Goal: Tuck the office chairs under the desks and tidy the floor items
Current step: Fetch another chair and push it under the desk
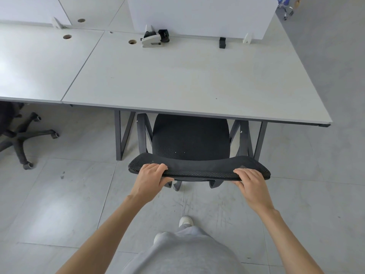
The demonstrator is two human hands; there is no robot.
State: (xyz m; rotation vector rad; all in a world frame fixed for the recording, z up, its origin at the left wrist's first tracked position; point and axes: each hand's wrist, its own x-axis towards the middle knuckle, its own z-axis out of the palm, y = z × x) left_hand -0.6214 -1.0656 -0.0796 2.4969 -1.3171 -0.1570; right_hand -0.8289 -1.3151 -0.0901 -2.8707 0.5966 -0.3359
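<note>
At the far left a second chair [17,133] stands with its seat partly under the left desk [39,62], its star base and castors out on the floor [65,204]; it looks only half tucked, though most of it is cut off by the frame edge.

Moving right, the left hand [151,177] grips the left end of the black mesh backrest [197,168], fingers curled over the top edge and thumb underneath. The backrest belongs to the office chair [190,137], whose seat sits in the middle, its far part already under the near edge of the right desk [187,80], between the dark desk legs. The armrests stand just below the desk edge; whether they clear it cannot be told.

Further right, the right hand [250,184] holds the other end of the backrest the same way, fingers over the top and the palm behind it.

The chair probably rolls easily on castors over smooth tile, so a light, even push should do. The mesh rim is likely springy over a stiff frame and gives a sure, non-slip hold. Two hands set wide apart at the top keep the chair from swivelling, but pushing high may tilt the back before the base moves.

On the desk's far side lie a stapler [151,41] and a small black clip [222,42].
</note>
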